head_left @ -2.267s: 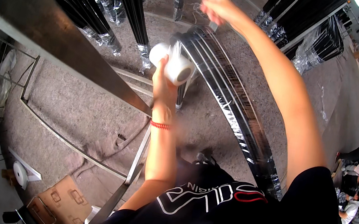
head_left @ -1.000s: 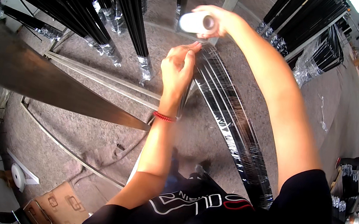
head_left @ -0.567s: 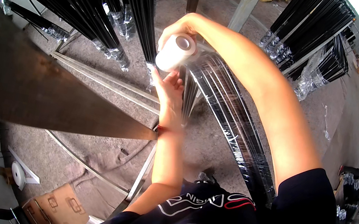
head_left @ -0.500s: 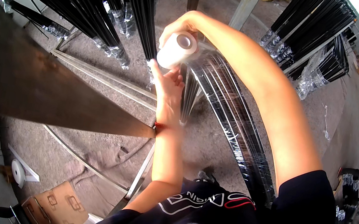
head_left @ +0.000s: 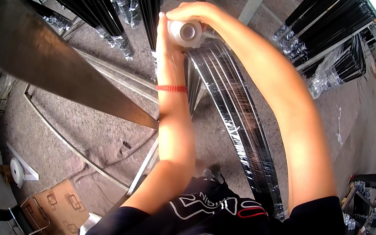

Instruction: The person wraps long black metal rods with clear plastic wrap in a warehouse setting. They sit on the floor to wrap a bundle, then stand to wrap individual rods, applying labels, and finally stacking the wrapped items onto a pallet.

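- Film roll sits up front, our left hand lying along its left side. Half a second ago our thumb pointed lower; now it reaches up beside our right fingertips. We cannot tell whether the left fingers grip.
- Over the roll's far side curls our right hand, clasping it as before.
- Rightward, the black bundle slopes toward us, shiny with film. We judge the roll is changing hands, so the winding seems under way.
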Tool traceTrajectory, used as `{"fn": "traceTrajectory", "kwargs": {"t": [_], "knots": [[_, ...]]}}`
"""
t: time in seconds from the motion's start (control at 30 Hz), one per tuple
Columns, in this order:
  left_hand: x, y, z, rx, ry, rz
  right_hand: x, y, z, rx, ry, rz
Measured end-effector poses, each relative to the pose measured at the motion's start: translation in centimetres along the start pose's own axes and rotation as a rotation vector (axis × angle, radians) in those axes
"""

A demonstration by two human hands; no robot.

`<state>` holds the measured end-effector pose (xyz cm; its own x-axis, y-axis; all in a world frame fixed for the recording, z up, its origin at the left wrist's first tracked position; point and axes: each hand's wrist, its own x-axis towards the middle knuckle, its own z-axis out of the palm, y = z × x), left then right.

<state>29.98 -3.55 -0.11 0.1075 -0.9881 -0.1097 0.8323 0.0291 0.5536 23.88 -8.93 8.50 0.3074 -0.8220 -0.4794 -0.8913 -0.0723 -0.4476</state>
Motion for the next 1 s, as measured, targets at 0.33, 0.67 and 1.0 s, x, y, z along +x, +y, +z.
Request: {"fn": "traceTrajectory", "kwargs": {"t": [0.33,0.67,1.0], "knots": [[1.9,1.2,-2.8,-0.112,0.110,-0.232,-8.2,2.4,6.2,-0.229,0.310,-0.214],[-2.7,-3.2,-2.3,-0.147,0.271,-0.314,-11.0,9.3,6.0,-0.395,0.621,-0.054],[-12.9,-8.8,-2.0,-0.425,-0.140,-0.653,-12.7,14.4,3.2,0.720,0.406,-0.154]]}}
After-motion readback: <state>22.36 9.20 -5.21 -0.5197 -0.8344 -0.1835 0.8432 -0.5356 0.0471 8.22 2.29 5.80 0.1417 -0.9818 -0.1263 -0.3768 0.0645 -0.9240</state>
